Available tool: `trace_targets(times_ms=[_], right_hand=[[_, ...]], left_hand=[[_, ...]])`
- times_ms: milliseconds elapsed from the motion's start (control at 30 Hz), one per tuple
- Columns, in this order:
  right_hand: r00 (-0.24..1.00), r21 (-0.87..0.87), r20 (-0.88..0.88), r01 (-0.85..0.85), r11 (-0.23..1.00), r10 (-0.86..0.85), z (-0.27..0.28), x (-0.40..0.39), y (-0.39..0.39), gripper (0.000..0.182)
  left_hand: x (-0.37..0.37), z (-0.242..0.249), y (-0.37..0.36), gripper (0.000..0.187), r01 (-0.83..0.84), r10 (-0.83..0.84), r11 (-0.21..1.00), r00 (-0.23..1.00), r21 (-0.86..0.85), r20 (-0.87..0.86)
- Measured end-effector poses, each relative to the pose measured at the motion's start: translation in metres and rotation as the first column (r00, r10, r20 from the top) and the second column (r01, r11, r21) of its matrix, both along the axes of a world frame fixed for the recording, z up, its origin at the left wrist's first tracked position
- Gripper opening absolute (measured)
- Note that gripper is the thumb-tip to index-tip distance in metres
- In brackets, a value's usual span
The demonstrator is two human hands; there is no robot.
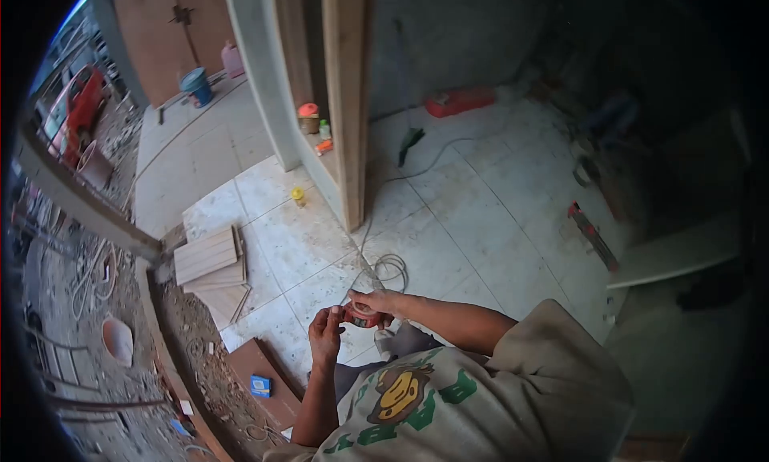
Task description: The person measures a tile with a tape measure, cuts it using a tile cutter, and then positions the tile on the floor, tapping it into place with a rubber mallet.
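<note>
A red tape measure [362, 315] with a pale round patch is held in front of my body, above the tiled floor. My right hand [380, 302] is closed around its top and right side. At its left edge is my left hand [324, 332], with fingers curled and pinched together against it. The exact grip of the left fingertips is too small to make out. Just beyond the hands, a thin grey cable [391, 268] lies in loops on the tiles.
Wooden boards [207, 258] are stacked left of me, near a brown panel [260, 374] bearing a blue box [260, 386]. A wooden door frame [346, 141] rises ahead. A yellow container [299, 196], red case [460, 101] and red-and-grey tool [593, 236] lie on the floor.
</note>
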State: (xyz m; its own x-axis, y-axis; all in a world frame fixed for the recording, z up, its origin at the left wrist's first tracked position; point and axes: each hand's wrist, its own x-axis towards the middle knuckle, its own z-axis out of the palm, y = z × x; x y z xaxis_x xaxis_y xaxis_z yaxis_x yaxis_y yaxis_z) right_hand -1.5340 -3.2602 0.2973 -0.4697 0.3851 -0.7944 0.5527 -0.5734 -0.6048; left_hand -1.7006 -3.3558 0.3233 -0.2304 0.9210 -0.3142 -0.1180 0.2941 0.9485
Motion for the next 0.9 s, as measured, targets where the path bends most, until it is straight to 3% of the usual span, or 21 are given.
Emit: trace_targets(times_ms=[100,200,267,300,333,400,467,500,533,600,633,800,900], right_hand=[[0.952,-0.032,-0.002,0.306,0.951,-0.306,0.023,0.092,0.010,0.070],[0.795,-0.059,-0.012,0.605,0.794,-0.607,0.024,0.162,0.008,0.062],[0.668,-0.018,0.003,0.744,0.668,-0.744,0.024,0.197,-0.002,0.057],[0.568,0.006,-0.034,0.823,0.568,-0.822,0.027,0.225,-0.006,0.055],[0.503,0.026,-0.059,0.864,0.502,-0.862,0.030,0.237,-0.014,0.052],[0.384,0.017,-0.105,0.923,0.384,-0.918,0.031,0.261,-0.018,0.043],[0.327,-0.163,-0.201,0.918,0.361,-0.923,0.021,0.286,-0.014,0.039],[0.267,-0.149,-0.217,0.942,0.302,-0.939,0.025,0.292,-0.009,0.037],[0.265,-0.160,-0.200,0.941,0.298,-0.943,0.031,0.300,-0.001,0.037],[0.232,-0.189,-0.243,0.941,0.281,-0.942,0.029,0.319,0.022,0.036],[0.195,-0.284,-0.350,0.910,0.302,-0.916,0.019,0.333,0.036,0.041],[0.244,-0.321,-0.511,0.835,0.447,-0.824,0.014,0.404,0.131,0.066],[0.344,-0.253,-0.563,0.794,0.553,-0.751,0.043,0.454,0.205,0.066]], left_hand=[[0.071,-0.003,0.059,0.044,0.335,-0.336,0.942,0.941,-0.022,-0.042],[0.135,-0.005,0.102,0.043,0.546,-0.546,0.838,0.837,0.014,0.016],[0.177,0.022,0.117,0.044,0.626,-0.632,0.775,0.768,0.083,0.106],[0.207,0.035,0.136,0.041,0.757,-0.755,0.653,0.651,-0.002,-0.082],[0.222,0.046,0.146,0.039,0.808,-0.807,0.588,0.584,-0.030,-0.088],[0.247,0.012,0.164,0.039,0.896,-0.860,0.397,0.439,0.200,-0.260],[0.274,-0.010,0.184,0.040,0.914,-0.874,0.306,0.381,0.266,-0.302],[0.289,-0.016,0.198,0.041,0.912,-0.869,0.244,0.356,0.329,-0.343],[0.305,-0.004,0.210,0.041,0.918,-0.876,0.217,0.333,0.331,-0.349],[0.335,0.019,0.238,0.044,0.953,-0.940,0.301,0.302,0.031,-0.159],[0.348,0.011,0.259,0.044,0.951,-0.948,0.309,0.306,-0.019,-0.087],[0.416,0.007,0.372,0.046,0.918,-0.918,0.396,0.396,0.004,0.016],[0.455,0.015,0.442,0.048,0.910,-0.906,0.411,0.402,0.051,0.132]])
